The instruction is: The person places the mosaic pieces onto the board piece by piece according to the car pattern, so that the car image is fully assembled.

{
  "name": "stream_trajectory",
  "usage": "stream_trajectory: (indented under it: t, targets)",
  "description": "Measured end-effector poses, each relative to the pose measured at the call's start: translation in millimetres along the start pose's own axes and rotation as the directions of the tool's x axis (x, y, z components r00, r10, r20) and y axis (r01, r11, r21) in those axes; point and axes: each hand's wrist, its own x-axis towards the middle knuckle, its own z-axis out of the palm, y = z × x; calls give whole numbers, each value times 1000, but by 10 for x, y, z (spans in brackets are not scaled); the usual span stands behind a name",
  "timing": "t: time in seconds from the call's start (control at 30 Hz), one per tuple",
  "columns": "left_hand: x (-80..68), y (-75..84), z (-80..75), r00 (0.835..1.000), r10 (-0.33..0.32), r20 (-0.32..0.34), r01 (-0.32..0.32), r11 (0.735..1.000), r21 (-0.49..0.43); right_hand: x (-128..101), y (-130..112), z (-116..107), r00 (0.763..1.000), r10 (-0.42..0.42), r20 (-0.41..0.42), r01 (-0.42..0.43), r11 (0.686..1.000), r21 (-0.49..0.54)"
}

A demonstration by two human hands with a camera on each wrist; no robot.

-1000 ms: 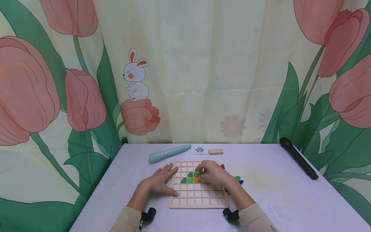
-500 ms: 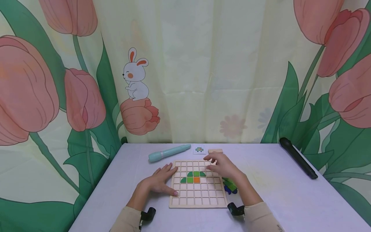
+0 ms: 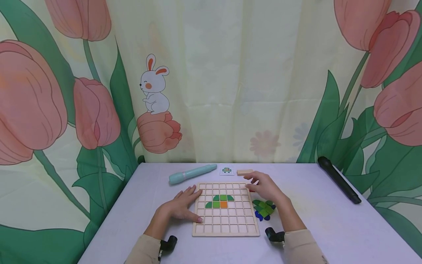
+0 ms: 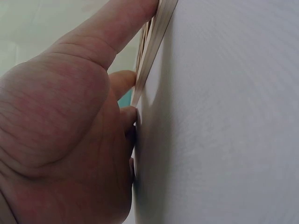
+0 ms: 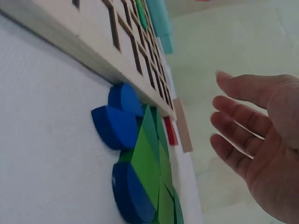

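Observation:
A wooden grid board [image 3: 225, 230] lies on the table, with several green pieces [image 3: 216, 204] and one orange square [image 3: 224, 204] set in its cells. My left hand [image 3: 179, 205] rests along the board's left side, fingers spread and thumb over the rim. In the left wrist view, fingertips touch the wooden edge. My right hand [image 3: 265, 187] hovers by the board's far right corner. Its fingers are loosely bent with nothing between them in the right wrist view. Below it lies a pile of green pieces [image 3: 263, 209], with rounded blue pieces [image 5: 114, 128] beside the board.
Behind the board are a teal tube [image 3: 192, 173], a small card with a turtle-like pattern [image 3: 226, 169] and a wooden block [image 3: 244, 172]. A red piece [image 5: 171, 131] lies near the board's corner. A black rod [image 3: 339, 180] lies at the table's right edge.
My right hand has left the green pieces on the board and moved right to its far corner. A rounded green piece now shows right of the upper green square. My left hand stays put.

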Motion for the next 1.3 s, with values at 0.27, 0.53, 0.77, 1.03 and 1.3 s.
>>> stream_trajectory:
  t: [0.27, 0.53, 0.77, 1.03, 1.3]
  targets:
    - [-8, 15, -7, 1000, -4, 2, 4, 1000, -4, 17, 138, -4, 998, 57, 8, -56, 997, -61]
    - [-10, 28, 1, 1000, -13, 1, 13, 1000, -9, 2, 210, 2, 994, 99, 36, -95, 991, -95]
    - [3, 15, 13, 1000, -15, -2, 15, 1000, -6, 1, 238, 19, 993, 109, 48, -102, 986, -133]
    - [-4, 9, 13, 1000, -9, 1, 9, 1000, -8, -15, 227, 38, 992, 113, 51, -103, 981, -167]
    - [1, -5, 25, 1000, -12, -4, 12, 1000, -9, -14, 234, 38, 990, 132, 52, -116, 964, -241]
